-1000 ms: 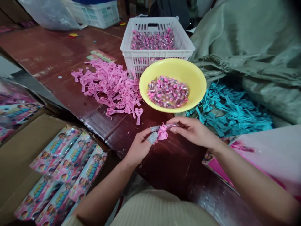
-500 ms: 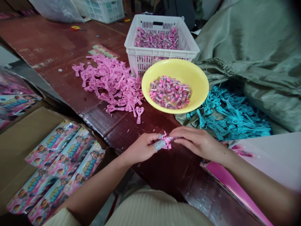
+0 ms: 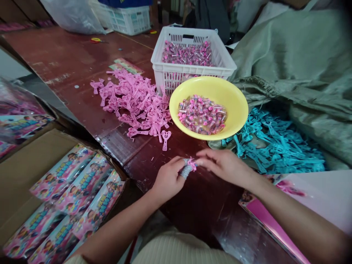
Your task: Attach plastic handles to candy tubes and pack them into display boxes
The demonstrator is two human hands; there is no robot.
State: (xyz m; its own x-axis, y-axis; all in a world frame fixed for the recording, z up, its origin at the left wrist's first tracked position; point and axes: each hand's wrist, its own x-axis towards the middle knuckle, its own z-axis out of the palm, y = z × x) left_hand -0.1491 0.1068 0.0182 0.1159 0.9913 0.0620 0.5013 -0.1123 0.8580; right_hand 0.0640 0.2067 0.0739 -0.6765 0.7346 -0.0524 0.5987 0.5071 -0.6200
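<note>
My left hand (image 3: 170, 178), with grey tape wrapped round its fingers, is closed on a small pink plastic piece (image 3: 191, 164). Most of that piece is hidden behind the taped fingers. My right hand (image 3: 225, 167) is just to its right, fingers apart, one fingertip at the edge of the pink piece; nothing shows between the fingers. Beyond my hands lies a heap of similar pink plastic pieces (image 3: 137, 99). A yellow bowl (image 3: 236, 106) at the centre holds many small clear tubes with pink ends (image 3: 203, 113).
A white crate (image 3: 192, 68) of similar tubes stands behind the bowl. Turquoise plastic pieces (image 3: 280, 143) lie on green-grey cloth (image 3: 275, 51) at right. At lower left is a carton (image 3: 33, 150) with printed packs (image 3: 82, 183). Yellow scissors (image 3: 96, 40) lie further back.
My right fingers have spread, and the clear tube they held against the pink piece no longer shows in them. My left hand has turned slightly, still gripping the pink piece. The view has shifted slightly.
</note>
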